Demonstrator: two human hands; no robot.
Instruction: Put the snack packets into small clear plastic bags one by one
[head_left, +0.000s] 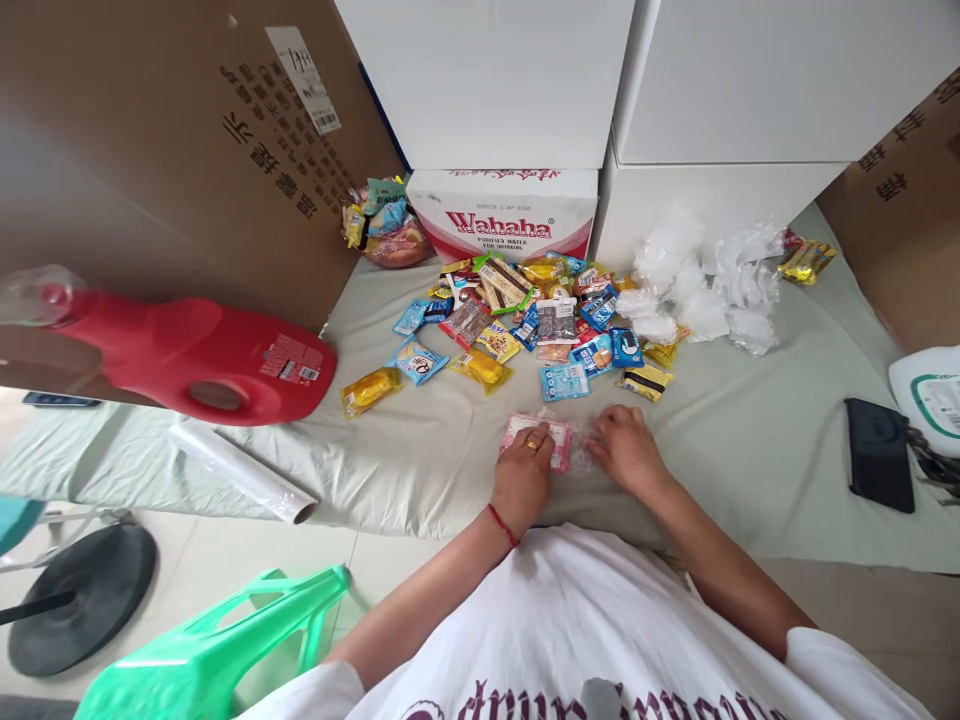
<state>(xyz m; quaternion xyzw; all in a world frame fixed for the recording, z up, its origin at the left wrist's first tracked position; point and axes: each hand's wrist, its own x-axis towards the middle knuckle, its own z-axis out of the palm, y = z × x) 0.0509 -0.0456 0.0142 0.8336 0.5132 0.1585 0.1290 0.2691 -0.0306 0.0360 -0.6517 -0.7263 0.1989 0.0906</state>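
Note:
A flat pink and white packet (pixel 561 452) lies on the cloth close to my body. My left hand (pixel 523 470), with a ring and a red wrist cord, presses its fingers over the packet's left part. Thin clear plastic film (pixel 580 455) sticks out from the packet's right side. My right hand (pixel 628 450) pinches this film, its fingertips close together. Just beyond my hands is a pile of wrapped snacks, among them a light blue packet (pixel 565 382), a yellow-wrapped snack (pixel 480 369) and a green-edged wafer packet (pixel 502 283).
Crumpled clear plastic bundles (pixel 701 290) lie right of the pile. A Wahaha carton (pixel 502 215) stands behind it, and a full snack bowl (pixel 397 245) back left. At left are a red detergent bottle (pixel 217 350) and a film roll (pixel 244 470); at right, a black phone (pixel 879 455).

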